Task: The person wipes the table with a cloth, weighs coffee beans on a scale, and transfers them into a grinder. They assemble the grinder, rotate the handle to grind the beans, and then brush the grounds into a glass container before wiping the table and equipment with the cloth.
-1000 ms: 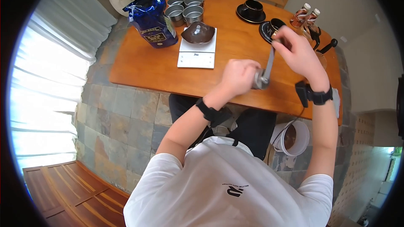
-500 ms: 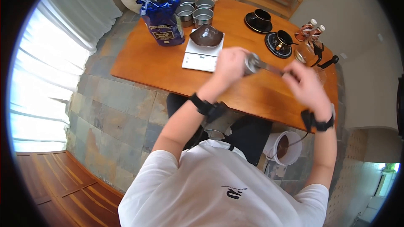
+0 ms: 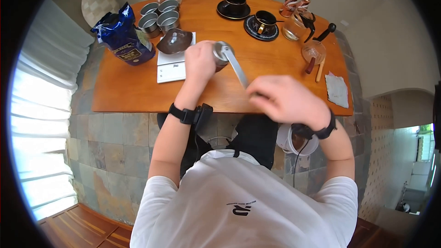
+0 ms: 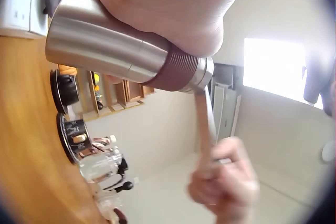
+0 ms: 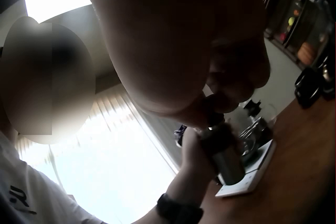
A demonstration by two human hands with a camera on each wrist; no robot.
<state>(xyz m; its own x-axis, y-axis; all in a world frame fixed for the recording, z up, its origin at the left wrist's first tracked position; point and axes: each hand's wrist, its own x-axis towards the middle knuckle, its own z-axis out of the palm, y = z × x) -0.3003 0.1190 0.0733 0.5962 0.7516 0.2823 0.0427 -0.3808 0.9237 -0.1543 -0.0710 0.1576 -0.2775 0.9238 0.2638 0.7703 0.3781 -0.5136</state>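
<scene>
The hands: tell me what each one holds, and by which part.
The left hand grips the metal grinder round its body; the right hand holds the outer end of its crank.

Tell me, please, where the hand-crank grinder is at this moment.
In the head view, the hand-crank grinder is at the upper middle, gripped in the left hand above the wooden table, just right of the white scale.

R-like logo (image 3: 241, 210) — on the white shirt (image 3: 257, 186)
</scene>
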